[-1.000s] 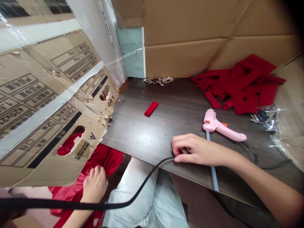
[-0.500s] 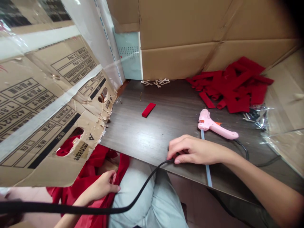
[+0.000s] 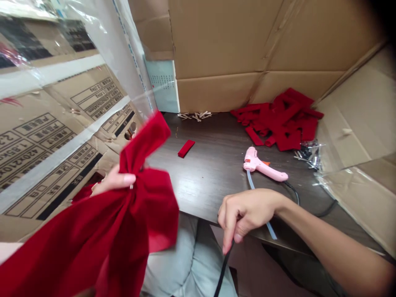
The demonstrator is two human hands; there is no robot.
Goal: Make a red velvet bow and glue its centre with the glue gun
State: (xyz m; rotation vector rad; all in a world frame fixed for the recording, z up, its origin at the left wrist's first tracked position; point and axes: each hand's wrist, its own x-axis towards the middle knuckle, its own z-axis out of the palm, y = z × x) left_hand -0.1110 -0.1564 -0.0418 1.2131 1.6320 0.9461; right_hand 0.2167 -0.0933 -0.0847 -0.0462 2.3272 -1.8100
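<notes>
My left hand (image 3: 114, 181) is closed on a large red velvet bow (image 3: 123, 222), pinching it at its knot and holding it up at the table's left edge. My right hand (image 3: 244, 214) rests at the front edge of the dark wooden table (image 3: 210, 173), fingers curled down on a black cable (image 3: 222, 268) that hangs off the edge. A pink glue gun (image 3: 262, 166) lies on the table just beyond my right hand, with a clear glue stick (image 3: 258, 202) trailing from its back. A small red fabric strip (image 3: 186, 148) lies further back.
A pile of red fabric strips (image 3: 278, 121) sits at the back right beside crinkled clear plastic (image 3: 307, 152). Cardboard walls (image 3: 235, 53) close off the back and right. A torn printed cardboard box (image 3: 55, 140) under plastic film stands at the left. Small clips (image 3: 193, 116) lie by the back wall.
My left hand has risen from my lap with the red bow, up to table height. My right hand has slid back to the table's front edge, still on the cable.
</notes>
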